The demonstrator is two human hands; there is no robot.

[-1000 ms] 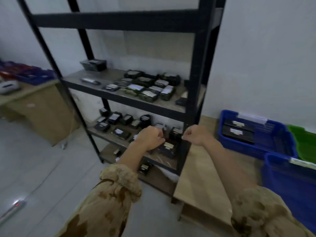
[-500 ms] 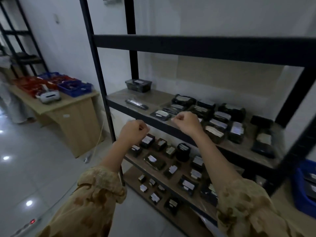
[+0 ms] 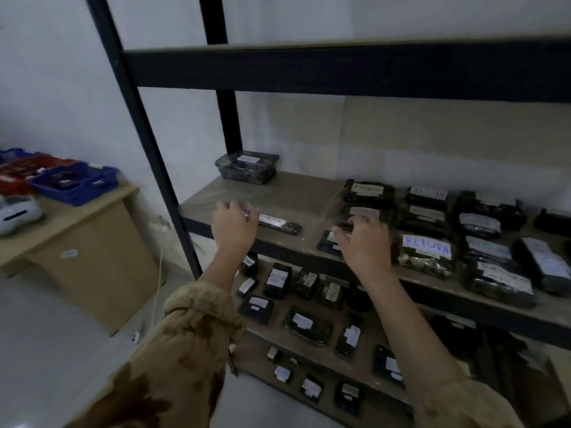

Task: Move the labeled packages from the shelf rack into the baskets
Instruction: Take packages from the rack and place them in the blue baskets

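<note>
Head view: A person stands close to the shelf rack (image 3: 148, 149), and both arms reach for the middle shelf (image 3: 302, 193).
Left hand: The left hand (image 3: 233, 230) sits on the left end of the long thin package (image 3: 279, 223), near the front edge of the shelf.
Left fingers: The fingers (image 3: 224, 206) bend down over that end. The back of the hand hides the tips, so I cannot tell if they pinch it yet.
Right hand: The right hand (image 3: 364, 248) is over the flat dark package (image 3: 326, 242), just beside the package with the blue RETURN label (image 3: 426, 251).
Right fingers: These fingers (image 3: 341, 236) are spread apart and stretched out on top. They are not curled round anything.
Why two hands: I think each hand goes for its own package, so two can be carried in one trip.
Where the packages are: All are on the rack. Many lie on the right of the middle shelf, and more lie on the lower shelves (image 3: 278, 278).
Labels: They face up, so the words can be read from above.
Basket: A blue basket (image 3: 74, 183) sits on the desk (image 3: 77, 217) to the left, well apart from the rack.
Job so far: Lots of packages look left to move.
Watch out: The wraps look shiny, so they may slip. The long package may droop if held by one end.
</note>
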